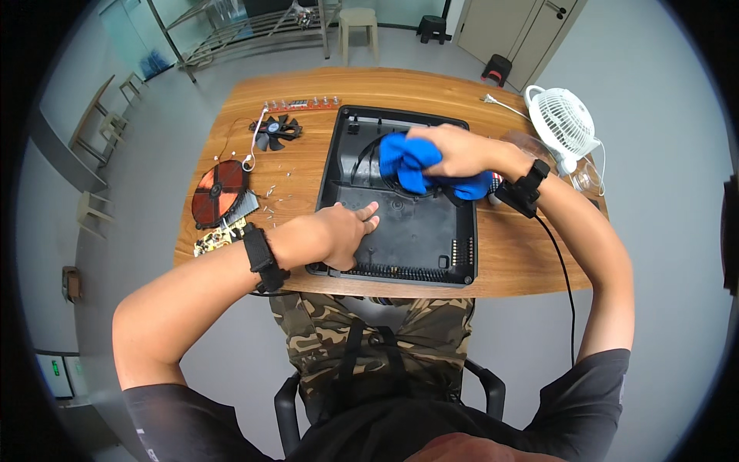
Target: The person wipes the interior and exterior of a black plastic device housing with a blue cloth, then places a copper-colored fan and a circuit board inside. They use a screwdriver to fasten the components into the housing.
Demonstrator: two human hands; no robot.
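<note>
Table [519, 258]: black housing [419, 239] centred
Right hand [454, 150]: fingers clutch blue cloth [404, 163], one o'clock
Left hand [331, 235]: fingers spread, eight o'clock
Wiping: likely current step; next stroke calls for bracing

There are two hands [342, 235] [456, 151], one cloth [406, 158], one casing [419, 239].

The cloth [402, 160] is blue, the casing [419, 235] black (perhaps grey-smudged).

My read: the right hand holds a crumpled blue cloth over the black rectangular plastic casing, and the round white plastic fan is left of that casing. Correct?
No, wrong side: in the head view, the round white plastic fan is to the right of the black rectangular plastic casing. The right hand does hold the crumpled blue cloth over it.
</note>
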